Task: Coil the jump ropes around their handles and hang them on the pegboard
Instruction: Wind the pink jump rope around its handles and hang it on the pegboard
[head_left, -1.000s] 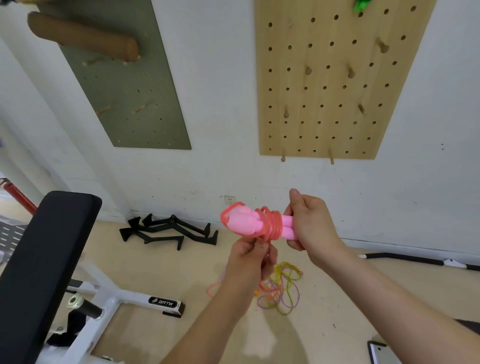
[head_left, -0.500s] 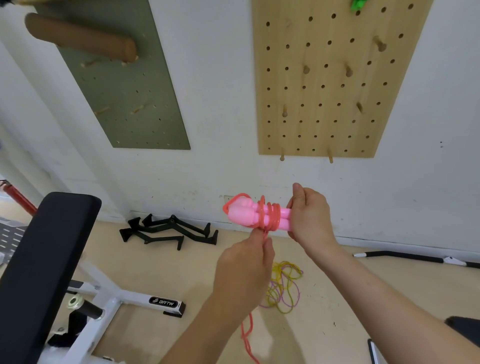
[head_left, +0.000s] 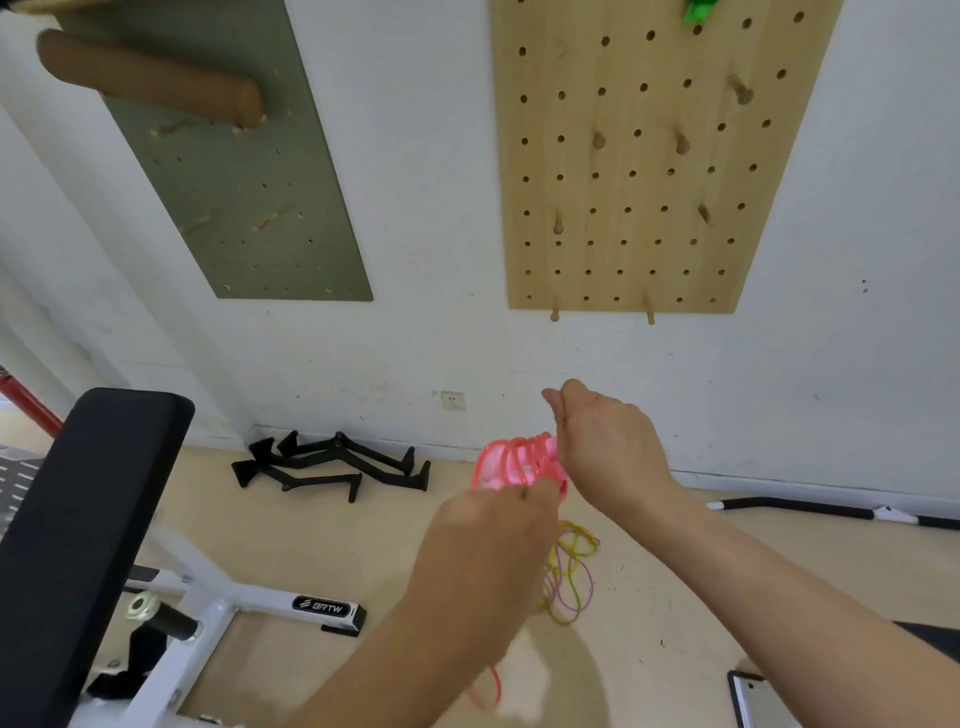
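My right hand (head_left: 608, 447) grips one end of the pink jump rope handles (head_left: 506, 465), which have several red-pink turns of cord wound around them. Just below and in front, my left hand (head_left: 493, 540) pinches the loose pink cord, and its tail (head_left: 488, 686) hangs blurred beneath my forearm. A second rope (head_left: 569, 571), yellow and purple, lies tangled on the floor under my hands. Above on the wall is the wooden pegboard (head_left: 644, 171) with several pegs; something green (head_left: 698, 10) hangs at its top edge.
A green pegboard (head_left: 244, 197) with a brown roller (head_left: 150, 80) hangs at upper left. A black padded bench (head_left: 78, 525) on a white frame fills the lower left. Black cable handles (head_left: 332, 465) lie by the wall. A phone (head_left: 756, 701) lies on the floor at lower right.
The handles have tilted and dropped lower, now pointing more away from me. My left hand has swung the cord around them, and the view has shifted slightly.
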